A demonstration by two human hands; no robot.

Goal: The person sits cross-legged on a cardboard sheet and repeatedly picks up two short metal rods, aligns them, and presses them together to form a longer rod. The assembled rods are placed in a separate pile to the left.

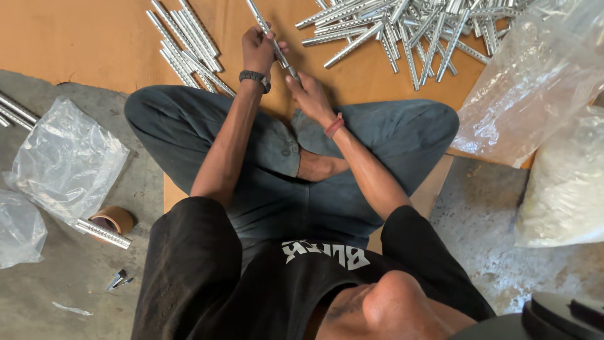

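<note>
Fingers of the left hand [258,50] are curled tight around a notched metal rail [272,39], while the right hand [309,94] pinches its lower end between thumb and fingertips. The rail slants in the air over the person's crossed legs, above a sheet of brown cardboard [75,38] on the floor. To the left lies a neat bundle of rails [189,44]; to the right, a loose heap of rails [415,28]. Clear plastic bags [535,82] sit at both sides, with a roll of brown tape [115,220] on the concrete.
</note>
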